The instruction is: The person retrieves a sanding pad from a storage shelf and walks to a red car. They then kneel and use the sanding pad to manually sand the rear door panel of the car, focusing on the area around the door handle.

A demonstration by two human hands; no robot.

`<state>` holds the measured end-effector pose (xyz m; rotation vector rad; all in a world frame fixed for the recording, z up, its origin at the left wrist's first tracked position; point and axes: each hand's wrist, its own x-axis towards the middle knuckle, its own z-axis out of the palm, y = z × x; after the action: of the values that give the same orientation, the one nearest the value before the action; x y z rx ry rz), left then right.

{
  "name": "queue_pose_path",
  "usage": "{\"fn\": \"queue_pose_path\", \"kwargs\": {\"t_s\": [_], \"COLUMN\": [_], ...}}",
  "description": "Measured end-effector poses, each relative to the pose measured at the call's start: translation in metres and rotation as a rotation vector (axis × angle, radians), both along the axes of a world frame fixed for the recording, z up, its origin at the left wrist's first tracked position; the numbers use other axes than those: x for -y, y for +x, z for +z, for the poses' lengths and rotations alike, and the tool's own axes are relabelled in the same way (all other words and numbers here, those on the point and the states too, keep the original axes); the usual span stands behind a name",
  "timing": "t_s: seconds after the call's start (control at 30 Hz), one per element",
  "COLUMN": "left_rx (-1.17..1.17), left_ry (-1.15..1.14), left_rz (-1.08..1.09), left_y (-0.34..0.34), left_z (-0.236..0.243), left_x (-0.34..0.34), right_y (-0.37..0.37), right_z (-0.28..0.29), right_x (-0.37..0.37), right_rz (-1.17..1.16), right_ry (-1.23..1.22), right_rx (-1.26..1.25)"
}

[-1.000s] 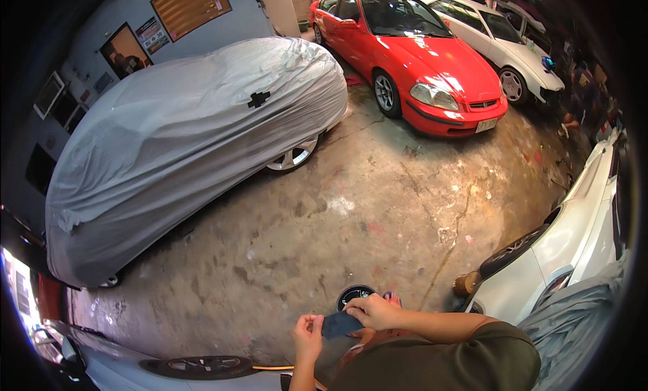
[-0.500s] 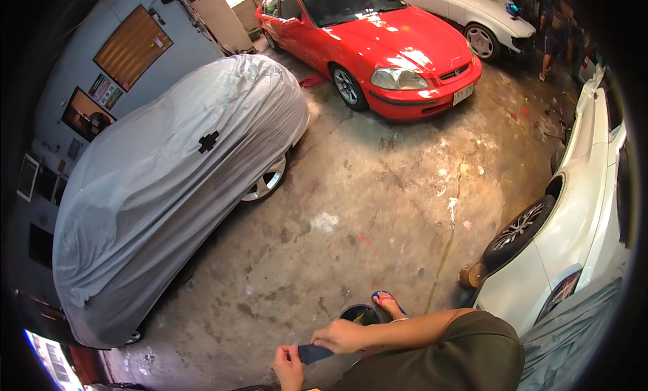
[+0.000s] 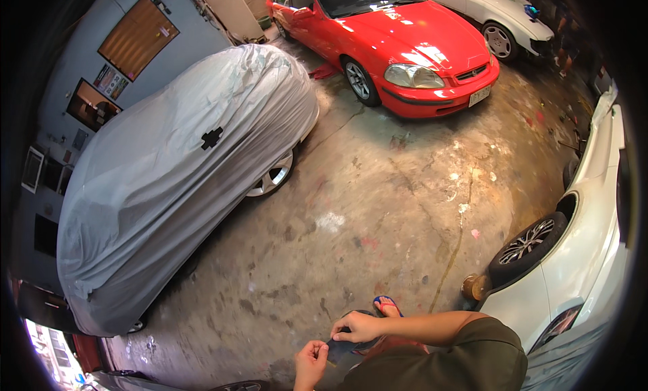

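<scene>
At the lower middle, both hands hold a thin, dark grey-blue sheet [image 3: 338,352] that looks like sandpaper. My left hand [image 3: 312,362] pinches its near-left side between thumb and fingers. Across from it, my right hand [image 3: 358,327] is closed on the other side, hiding part of the sheet. The two hands are close together, above the floor. Behind my right hand, a dark bucket [image 3: 365,313] is mostly hidden. Next to it stands a foot in a blue and red flip-flop [image 3: 387,306].
A car under a grey cover [image 3: 182,168] fills the left. A red car [image 3: 418,46] faces me at the back, with a white car [image 3: 503,16] behind it. Along the right, a white car body [image 3: 574,256] has its wheel beside a brown round block [image 3: 475,287]. The concrete floor [image 3: 351,249] is stained.
Both hands have moved right, closer together. Less of the dark sheet shows between them, and it is tilted differently. The view has shifted slightly, and the bucket is now more covered by my right hand.
</scene>
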<state>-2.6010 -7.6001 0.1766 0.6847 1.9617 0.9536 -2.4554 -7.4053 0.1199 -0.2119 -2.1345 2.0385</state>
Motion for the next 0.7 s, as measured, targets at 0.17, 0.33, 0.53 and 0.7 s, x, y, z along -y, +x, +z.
{"fn": "queue_pose_path", "kwargs": {"t_s": [0.17,0.33,0.53,0.7], "left_rx": [-0.16,-0.204,0.089,0.183], "left_ry": [0.121,-0.004,0.198,0.336], "left_rz": [0.107,0.161,0.377,0.273], "left_y": [0.026,0.027,0.033,0.026], "left_z": [0.02,0.028,0.026,-0.015], "left_x": [-0.015,-0.023,-0.018,-0.068], "right_y": [-0.019,-0.02,-0.004,0.027], "right_z": [0.003,0.0,0.016,0.005], "right_x": [0.017,0.016,-0.011,-0.052], "right_rz": [0.064,0.055,-0.09,-0.177], "right_ry": [0.079,0.089,0.019,0.002], "right_rx": [0.052,0.031,0.019,0.097]}}
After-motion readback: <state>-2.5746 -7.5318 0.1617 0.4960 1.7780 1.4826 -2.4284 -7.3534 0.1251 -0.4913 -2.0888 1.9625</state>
